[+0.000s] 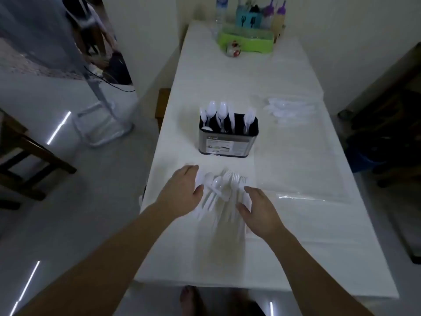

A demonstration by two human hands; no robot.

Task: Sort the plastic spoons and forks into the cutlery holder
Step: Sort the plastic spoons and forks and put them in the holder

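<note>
My hands at the cutlery pile

My left hand (182, 190) and right hand (259, 208) rest spread, holding nothing, either side of the spoons and forks (222, 190) on the table (296, 224), near the holder (228, 137).

The left hand (182, 192) covers the left part of the loose pile of white plastic spoons and forks (222, 190) near the front edge of the white-covered table (296, 224); finger contact is not discernible. The right hand (259, 210) hides several handles. Motion blur obscures individual pieces. The black-lined metal cutlery holder (228, 142) conceals its compartments' lower contents; label text is illegible.
</note>
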